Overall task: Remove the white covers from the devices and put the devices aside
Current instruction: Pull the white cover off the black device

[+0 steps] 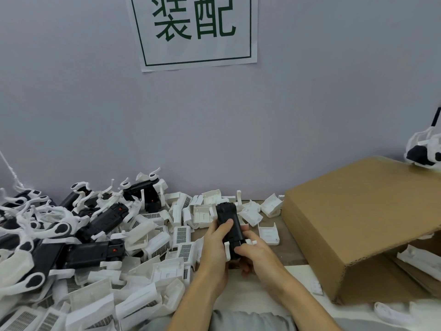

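Two hands hold one black device (229,225) upright over the table (290,244), in front of the person. The left hand (216,244) grasps its side, thumb across the front; the right hand (254,253) grips its lower end, where a white cover (228,250) sits. Loose covers (167,242) and a device pile (71,232) lie left; a cardboard box (362,225) stands right.

One cardboard box (358,225); two hands (216,249).

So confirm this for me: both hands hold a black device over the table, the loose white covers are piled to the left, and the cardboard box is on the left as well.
Not quite. The head view shows the cardboard box on the right, not the left. The rest holds: the left hand and right hand grip the black device, and the white covers are piled to the left.
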The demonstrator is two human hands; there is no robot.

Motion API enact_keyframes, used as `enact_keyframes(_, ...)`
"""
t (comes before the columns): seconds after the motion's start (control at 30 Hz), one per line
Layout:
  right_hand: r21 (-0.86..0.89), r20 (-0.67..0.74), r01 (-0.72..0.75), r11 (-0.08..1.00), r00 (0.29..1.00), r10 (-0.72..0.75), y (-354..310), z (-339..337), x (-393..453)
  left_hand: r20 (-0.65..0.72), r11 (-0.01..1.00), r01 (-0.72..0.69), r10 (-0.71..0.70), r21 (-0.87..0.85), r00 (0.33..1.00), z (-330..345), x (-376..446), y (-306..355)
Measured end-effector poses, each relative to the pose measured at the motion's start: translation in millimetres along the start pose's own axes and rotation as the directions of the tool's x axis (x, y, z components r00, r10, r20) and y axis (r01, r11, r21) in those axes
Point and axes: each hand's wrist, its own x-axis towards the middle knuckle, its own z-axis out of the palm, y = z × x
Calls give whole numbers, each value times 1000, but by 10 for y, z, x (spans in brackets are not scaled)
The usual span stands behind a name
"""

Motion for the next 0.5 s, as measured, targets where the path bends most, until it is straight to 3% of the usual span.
enact_keyframes(0.5, -10, 36, 24, 1000, 999, -24, 42, -36, 15, 1, 1000, 9, -9, 21, 1000, -12, 10, -12)
